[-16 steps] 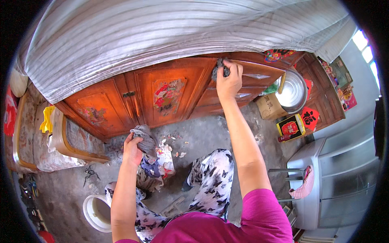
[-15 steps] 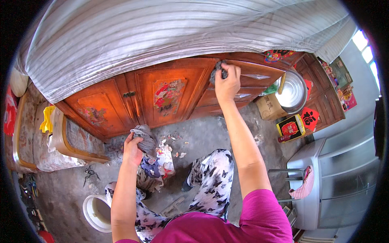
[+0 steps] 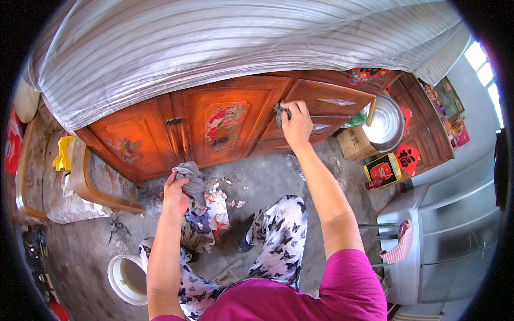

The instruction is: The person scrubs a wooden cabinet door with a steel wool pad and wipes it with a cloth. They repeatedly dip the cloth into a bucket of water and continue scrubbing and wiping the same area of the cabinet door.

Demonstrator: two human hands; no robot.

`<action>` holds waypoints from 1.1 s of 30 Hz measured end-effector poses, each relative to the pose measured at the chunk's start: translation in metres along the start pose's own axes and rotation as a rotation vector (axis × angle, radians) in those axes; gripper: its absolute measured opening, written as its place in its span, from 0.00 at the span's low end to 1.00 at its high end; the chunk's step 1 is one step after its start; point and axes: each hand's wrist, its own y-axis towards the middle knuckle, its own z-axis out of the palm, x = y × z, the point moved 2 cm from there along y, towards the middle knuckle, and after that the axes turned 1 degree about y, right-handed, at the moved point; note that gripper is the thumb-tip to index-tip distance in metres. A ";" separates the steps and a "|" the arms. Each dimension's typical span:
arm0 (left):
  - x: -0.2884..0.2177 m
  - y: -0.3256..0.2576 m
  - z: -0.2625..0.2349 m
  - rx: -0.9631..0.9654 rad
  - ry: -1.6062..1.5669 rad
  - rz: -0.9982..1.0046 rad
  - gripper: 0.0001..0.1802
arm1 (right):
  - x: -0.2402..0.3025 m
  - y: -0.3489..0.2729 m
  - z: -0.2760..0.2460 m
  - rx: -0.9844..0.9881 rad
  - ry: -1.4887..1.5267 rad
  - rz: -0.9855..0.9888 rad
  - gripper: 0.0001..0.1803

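A brown wooden cabinet (image 3: 176,107) stretches across in front of me, with torn remnants of a colourful picture (image 3: 224,127) on one door panel. My right hand (image 3: 297,124) pinches a dark grey steel wool scourer (image 3: 279,112) against the upright frame between that door and the drawers. My left hand (image 3: 175,195), lower and to the left, grips a bunched grey rag (image 3: 189,177) in front of the cabinet's bottom edge. Beneath the rag lie paper scraps (image 3: 217,211) and crumpled cloth on the floor.
A striped cloth (image 3: 203,43) drapes over the cabinet top. A white bucket (image 3: 119,291) with murky water stands by my left knee. An armchair (image 3: 91,187) sits at left. To the right are a cardboard box (image 3: 350,143), a metal basin (image 3: 386,123) and a chair (image 3: 396,249).
My right hand has slid the scourer down and slightly left along the cabinet frame. The left hand with the rag has hardly moved.
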 end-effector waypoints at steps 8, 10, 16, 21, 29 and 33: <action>-0.004 0.003 -0.007 -0.057 -0.080 -0.024 0.19 | -0.028 -0.037 0.021 -0.152 0.421 0.401 0.14; -0.017 -0.003 0.002 0.003 -0.199 0.022 0.24 | -0.029 -0.046 0.026 -0.244 0.565 0.568 0.12; 0.001 0.005 0.004 0.017 -0.365 -0.275 0.26 | 0.001 -0.075 0.045 -0.250 1.086 1.059 0.10; 0.001 0.001 0.004 0.030 -0.216 -0.298 0.20 | 0.009 -0.096 0.045 -0.188 1.059 1.501 0.11; -0.005 -0.011 0.016 0.023 -0.097 -0.270 0.20 | 0.002 -0.112 0.082 -0.287 1.022 1.485 0.13; -0.007 -0.012 0.021 0.062 -0.195 -0.247 0.26 | -0.008 -0.104 0.113 -0.473 0.967 1.204 0.18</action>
